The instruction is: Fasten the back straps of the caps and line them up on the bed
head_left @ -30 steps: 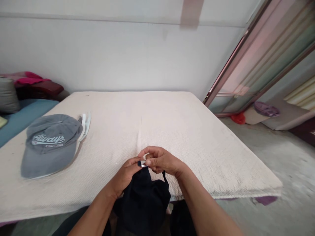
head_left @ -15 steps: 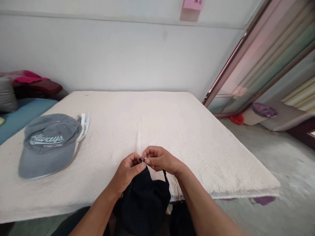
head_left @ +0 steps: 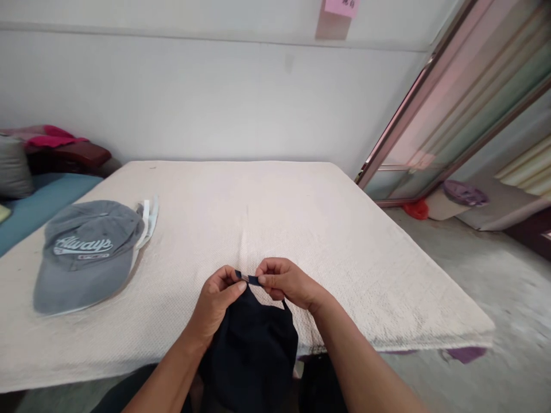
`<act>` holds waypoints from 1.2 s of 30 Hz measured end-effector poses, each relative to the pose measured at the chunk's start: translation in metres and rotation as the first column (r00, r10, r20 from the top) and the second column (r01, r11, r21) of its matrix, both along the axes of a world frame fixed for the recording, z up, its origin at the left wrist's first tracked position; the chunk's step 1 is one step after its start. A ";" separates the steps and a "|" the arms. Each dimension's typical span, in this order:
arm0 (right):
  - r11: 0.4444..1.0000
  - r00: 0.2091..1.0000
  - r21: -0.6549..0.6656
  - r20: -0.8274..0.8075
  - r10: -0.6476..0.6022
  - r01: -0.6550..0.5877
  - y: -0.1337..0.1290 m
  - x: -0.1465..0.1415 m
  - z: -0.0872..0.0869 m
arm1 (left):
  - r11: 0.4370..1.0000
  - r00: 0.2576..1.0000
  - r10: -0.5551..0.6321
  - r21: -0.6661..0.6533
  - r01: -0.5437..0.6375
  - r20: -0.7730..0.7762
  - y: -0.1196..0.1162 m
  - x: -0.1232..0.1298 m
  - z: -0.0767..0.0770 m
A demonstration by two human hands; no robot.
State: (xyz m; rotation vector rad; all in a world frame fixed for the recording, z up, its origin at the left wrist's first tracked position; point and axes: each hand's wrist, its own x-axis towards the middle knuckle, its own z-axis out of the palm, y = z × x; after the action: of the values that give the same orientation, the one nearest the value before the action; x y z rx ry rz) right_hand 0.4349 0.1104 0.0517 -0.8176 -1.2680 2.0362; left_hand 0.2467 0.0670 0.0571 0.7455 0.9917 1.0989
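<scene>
The dark cloth (head_left: 253, 350) is at the near edge of the bench (head_left: 310, 212), about in the middle, and hangs down over the person's legs. Its strap (head_left: 255, 280) is held up above it, with a small shiny clip (head_left: 245, 277) on it. The left hand (head_left: 217, 301) has its thumb and finger pinched tight on the strap, right by the clip. The right hand (head_left: 288, 284) pinches the strap on the other side of the clip, its fingers curled in. A grey cap (head_left: 86, 252) sits on the left part of the bench, with "Always" in white on its front. White bands (head_left: 150, 218) stick out just behind it. Past the left side of the bench are a blue seat (head_left: 51, 198), a grey cushion (head_left: 14, 166) and a pink cloth (head_left: 55, 140). A white wall (head_left: 193, 97) with a pink note (head_left: 342, 7) stands behind the bench. Past its right side, a red bag (head_left: 416, 209) and a bin (head_left: 445, 203) are on the floor (head_left: 508, 275).
</scene>
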 end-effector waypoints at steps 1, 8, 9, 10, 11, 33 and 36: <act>1.000 1.000 -0.019 -0.022 -0.003 0.003 0.000 0.000 0.000 | 1.000 1.000 -0.021 -0.004 0.021 -0.008 0.000 0.000 0.001; 0.998 0.997 -0.059 -0.065 0.033 -0.037 -0.003 -0.005 0.006 | 0.985 0.985 -0.171 -0.002 0.171 -0.027 -0.002 0.001 0.001; 0.997 0.996 -0.061 -0.074 0.051 -0.056 -0.004 -0.006 0.007 | 0.983 0.982 -0.183 0.011 0.183 -0.037 -0.002 0.002 0.000; 0.996 0.994 -0.062 -0.082 0.066 -0.071 -0.004 -0.007 0.008 | 0.981 0.980 -0.191 0.023 0.192 -0.055 -0.002 0.003 -0.001; 0.995 0.994 -0.062 -0.086 0.074 -0.080 -0.004 -0.007 0.008 | 0.980 0.978 -0.194 0.035 0.197 -0.083 -0.002 0.003 -0.002; 0.998 0.998 0.039 0.054 0.042 -0.045 -0.002 0.000 0.002 | 0.995 0.996 -0.091 -0.037 0.090 -0.009 -0.002 0.001 -0.002; 0.998 0.998 0.034 0.040 0.047 -0.049 -0.002 -0.001 0.000 | 0.991 0.991 -0.128 -0.041 0.126 -0.032 -0.002 0.000 -0.002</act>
State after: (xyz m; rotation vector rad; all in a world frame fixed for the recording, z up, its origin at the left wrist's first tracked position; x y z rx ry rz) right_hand 0.4343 0.1084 0.0520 -0.8219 -1.3531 2.0391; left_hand 0.2467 0.0647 0.0553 0.7873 0.9785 0.9569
